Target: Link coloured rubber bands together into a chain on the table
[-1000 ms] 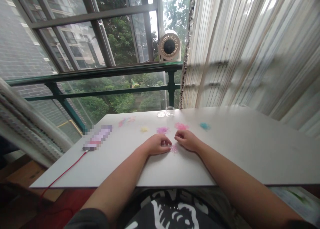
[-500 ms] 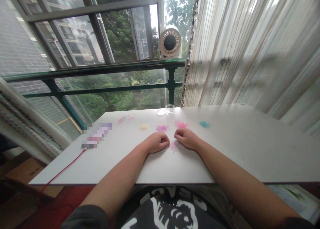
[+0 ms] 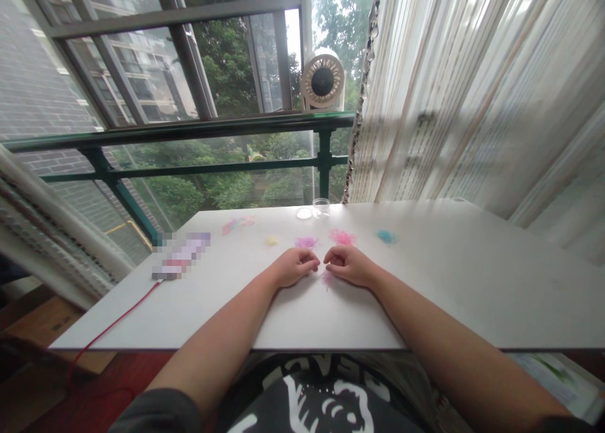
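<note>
My left hand (image 3: 297,266) rests on the white table (image 3: 331,319) with its fingers curled and thumb and fingertips drawn together. Anything in that pinch is too small to make out. Facing it across a narrow gap, my right hand (image 3: 350,266) is also curled, its fingertips bent toward the left ones; I cannot make out what they hold. Partly under the right fingertips lies a small loose pile of pink-purple thin pieces (image 3: 326,280). Just beyond the hands are a purple pile (image 3: 306,242) and a bright pink pile (image 3: 342,236) of similar tiny pieces.
Farther out lie a yellow pile (image 3: 271,240), a teal pile (image 3: 387,236) and a mixed-colour pile (image 3: 239,224). A clear round container (image 3: 321,208) stands beside a clear lid (image 3: 304,213) at the back edge. At left is a blurred-out phone-like object (image 3: 182,256) with a red cable (image 3: 120,316).
My right hand has shifted slightly left, over part of the pink-purple pile, and its fingertips are nearer my left hand. The left hand has barely moved.
</note>
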`<state>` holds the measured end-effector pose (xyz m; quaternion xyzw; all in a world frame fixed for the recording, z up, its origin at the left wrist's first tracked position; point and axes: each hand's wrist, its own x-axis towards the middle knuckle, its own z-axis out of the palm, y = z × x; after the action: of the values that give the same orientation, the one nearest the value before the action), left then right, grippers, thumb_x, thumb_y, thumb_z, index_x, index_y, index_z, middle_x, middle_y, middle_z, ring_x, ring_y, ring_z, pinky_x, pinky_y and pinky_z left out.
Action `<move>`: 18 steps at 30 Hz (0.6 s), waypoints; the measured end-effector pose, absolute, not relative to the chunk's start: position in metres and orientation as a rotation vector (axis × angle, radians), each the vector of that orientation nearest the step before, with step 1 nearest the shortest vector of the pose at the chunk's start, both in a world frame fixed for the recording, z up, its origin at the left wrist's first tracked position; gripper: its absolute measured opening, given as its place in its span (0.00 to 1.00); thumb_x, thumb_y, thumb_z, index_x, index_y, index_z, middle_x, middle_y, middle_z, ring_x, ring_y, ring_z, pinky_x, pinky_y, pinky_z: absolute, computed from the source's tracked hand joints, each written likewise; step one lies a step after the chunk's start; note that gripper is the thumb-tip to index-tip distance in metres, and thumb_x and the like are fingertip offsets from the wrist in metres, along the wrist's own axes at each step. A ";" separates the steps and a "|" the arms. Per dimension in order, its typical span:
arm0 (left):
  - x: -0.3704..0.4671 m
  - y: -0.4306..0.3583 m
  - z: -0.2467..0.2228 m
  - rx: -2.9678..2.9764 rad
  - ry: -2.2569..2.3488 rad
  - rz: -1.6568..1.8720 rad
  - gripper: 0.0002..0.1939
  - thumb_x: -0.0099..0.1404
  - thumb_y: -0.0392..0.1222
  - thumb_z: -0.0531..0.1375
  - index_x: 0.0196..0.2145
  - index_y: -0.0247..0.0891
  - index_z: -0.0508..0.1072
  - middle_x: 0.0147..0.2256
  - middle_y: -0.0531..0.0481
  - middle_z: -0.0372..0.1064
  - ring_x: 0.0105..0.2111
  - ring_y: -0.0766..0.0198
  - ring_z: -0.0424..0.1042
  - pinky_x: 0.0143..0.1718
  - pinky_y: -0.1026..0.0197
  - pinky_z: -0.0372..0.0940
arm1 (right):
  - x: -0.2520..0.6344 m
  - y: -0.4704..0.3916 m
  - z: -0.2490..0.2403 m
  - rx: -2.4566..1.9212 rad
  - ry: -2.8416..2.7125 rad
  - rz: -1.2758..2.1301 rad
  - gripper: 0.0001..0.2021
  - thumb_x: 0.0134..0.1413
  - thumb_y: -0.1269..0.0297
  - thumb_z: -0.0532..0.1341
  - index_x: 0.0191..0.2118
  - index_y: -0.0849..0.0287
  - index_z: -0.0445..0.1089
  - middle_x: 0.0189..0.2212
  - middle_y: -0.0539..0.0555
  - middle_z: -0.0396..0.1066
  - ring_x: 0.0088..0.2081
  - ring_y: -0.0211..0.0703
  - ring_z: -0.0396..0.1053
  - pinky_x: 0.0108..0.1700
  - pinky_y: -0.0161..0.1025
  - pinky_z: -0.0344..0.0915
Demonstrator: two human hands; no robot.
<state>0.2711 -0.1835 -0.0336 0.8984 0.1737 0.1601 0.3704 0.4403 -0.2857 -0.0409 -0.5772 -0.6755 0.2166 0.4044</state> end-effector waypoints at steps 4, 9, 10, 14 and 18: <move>0.272 -0.183 -0.034 2.284 0.447 0.471 0.13 0.59 0.45 0.53 0.32 0.33 0.72 0.28 0.50 0.72 0.22 0.71 0.63 0.27 0.67 0.58 | 0.439 -0.284 -0.043 -1.456 -1.681 0.499 0.05 0.41 0.70 0.59 0.29 0.63 0.68 0.15 0.44 0.56 0.18 0.29 0.51 0.21 0.29 0.48; 0.273 -0.182 -0.037 2.230 0.435 0.497 0.12 0.58 0.43 0.54 0.33 0.33 0.71 0.29 0.49 0.72 0.24 0.70 0.64 0.27 0.68 0.59 | 0.437 -0.282 -0.045 -1.452 -1.643 0.459 0.06 0.41 0.69 0.60 0.30 0.63 0.68 0.16 0.45 0.58 0.18 0.30 0.53 0.21 0.29 0.48; 0.274 -0.182 -0.037 2.217 0.437 0.501 0.12 0.58 0.43 0.54 0.33 0.33 0.71 0.29 0.49 0.72 0.24 0.70 0.65 0.27 0.67 0.59 | 0.437 -0.282 -0.045 -1.448 -1.647 0.459 0.06 0.41 0.69 0.59 0.30 0.63 0.68 0.16 0.45 0.58 0.18 0.30 0.53 0.21 0.29 0.49; 0.274 -0.182 -0.038 2.171 0.430 0.511 0.11 0.57 0.43 0.55 0.34 0.33 0.70 0.29 0.49 0.72 0.26 0.69 0.66 0.28 0.67 0.60 | 0.435 -0.281 -0.044 -1.448 -1.687 0.438 0.05 0.42 0.70 0.59 0.29 0.63 0.70 0.16 0.45 0.58 0.18 0.30 0.53 0.21 0.30 0.49; 0.274 -0.183 -0.036 2.159 0.422 0.503 0.11 0.57 0.43 0.55 0.33 0.33 0.70 0.29 0.48 0.71 0.26 0.69 0.66 0.27 0.67 0.60 | 0.435 -0.281 -0.043 -1.468 -1.705 0.392 0.04 0.42 0.70 0.59 0.27 0.63 0.70 0.16 0.46 0.58 0.19 0.30 0.54 0.22 0.30 0.50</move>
<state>0.2740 -0.1833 -0.0363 0.8646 0.1691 0.2013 0.4281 0.4348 -0.2808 -0.0431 -0.5846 -0.6790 0.1559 0.4158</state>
